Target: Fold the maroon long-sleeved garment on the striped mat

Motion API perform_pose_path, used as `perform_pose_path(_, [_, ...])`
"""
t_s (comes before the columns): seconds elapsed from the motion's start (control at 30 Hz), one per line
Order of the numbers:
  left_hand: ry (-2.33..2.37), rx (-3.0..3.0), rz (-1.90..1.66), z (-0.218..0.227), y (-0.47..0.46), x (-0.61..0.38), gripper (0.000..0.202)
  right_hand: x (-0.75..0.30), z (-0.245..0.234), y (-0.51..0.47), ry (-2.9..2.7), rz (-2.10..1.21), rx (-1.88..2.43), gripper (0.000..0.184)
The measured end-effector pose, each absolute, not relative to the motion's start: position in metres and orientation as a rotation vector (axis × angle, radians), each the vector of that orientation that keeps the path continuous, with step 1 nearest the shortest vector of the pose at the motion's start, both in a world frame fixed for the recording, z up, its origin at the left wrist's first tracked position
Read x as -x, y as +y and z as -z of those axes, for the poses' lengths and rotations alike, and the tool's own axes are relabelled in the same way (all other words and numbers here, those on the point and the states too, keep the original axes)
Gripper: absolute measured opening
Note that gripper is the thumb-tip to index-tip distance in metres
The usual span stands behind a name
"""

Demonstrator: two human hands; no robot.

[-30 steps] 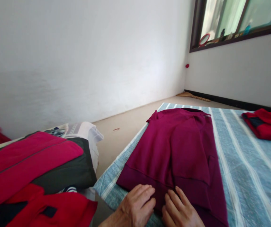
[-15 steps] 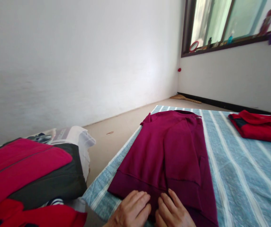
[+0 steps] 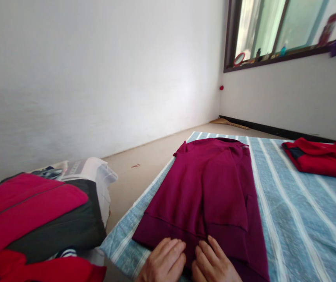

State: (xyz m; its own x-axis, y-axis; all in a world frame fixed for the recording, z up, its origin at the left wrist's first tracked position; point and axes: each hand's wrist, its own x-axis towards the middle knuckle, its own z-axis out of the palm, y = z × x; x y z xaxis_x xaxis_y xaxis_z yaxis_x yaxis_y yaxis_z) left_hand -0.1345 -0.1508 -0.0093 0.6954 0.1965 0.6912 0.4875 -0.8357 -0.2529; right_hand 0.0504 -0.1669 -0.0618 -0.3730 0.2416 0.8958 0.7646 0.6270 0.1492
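Observation:
A maroon sweatshirt (image 3: 206, 192) lies flat on a blue striped mat (image 3: 297, 219), its sleeves folded in over the body. My left hand (image 3: 163, 262) rests flat on its near hem, fingers stretched out. Right beside it my right hand (image 3: 213, 262) also lies flat on the hem, fingers apart. Neither hand holds anything.
To my left sits a stack of folded clothes (image 3: 35, 211) in pink, black, white and red. A folded red garment (image 3: 323, 158) lies on the mat's far right. Bare floor (image 3: 144, 160) runs along the white wall. A window sill (image 3: 276, 55) with small items is at upper right.
The view shifted slightly right and the clothes stack slid left in frame. Both hands stay flat on the sweatshirt's hem.

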Motion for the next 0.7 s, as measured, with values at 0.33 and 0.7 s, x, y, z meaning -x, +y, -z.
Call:
perform_pose_path(0.33, [-0.571,2.463,1.031,0.015,-0.152,0.133,0.036,-0.051,0.071,-0.166,-1.946,0.728,0.794,0.019])
perform_pose_path(0.7, [-0.520,2.479,1.048,0.018,-0.152,0.142,0.028,-0.043,0.065,-0.169,-1.899,0.695,0.811,0.027])
